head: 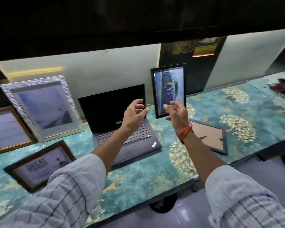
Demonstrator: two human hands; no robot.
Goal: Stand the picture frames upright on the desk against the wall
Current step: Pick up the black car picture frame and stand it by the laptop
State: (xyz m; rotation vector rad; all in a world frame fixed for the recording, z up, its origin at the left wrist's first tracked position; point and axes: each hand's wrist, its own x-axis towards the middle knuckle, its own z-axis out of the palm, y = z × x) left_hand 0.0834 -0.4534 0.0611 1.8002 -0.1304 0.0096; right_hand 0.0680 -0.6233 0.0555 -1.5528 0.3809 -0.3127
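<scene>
A black-framed picture (169,89) stands upright against the wall behind the desk. My right hand (176,112) hovers just in front of its lower edge, fingers apart, holding nothing. My left hand (135,112) is raised over the laptop, fingers spread and empty. A silver textured frame (41,106) and a gold-edged frame (8,129) lean upright at the left. A dark brown frame (39,163) lies flat near the front left. A dark frame (211,137) lies face down at the right, cardboard back up.
An open black laptop (122,122) sits mid-desk against the wall. The desk (138,175) has a teal and gold patterned top. A dark red object (283,88) lies at the far right. A dark shelf overhangs above.
</scene>
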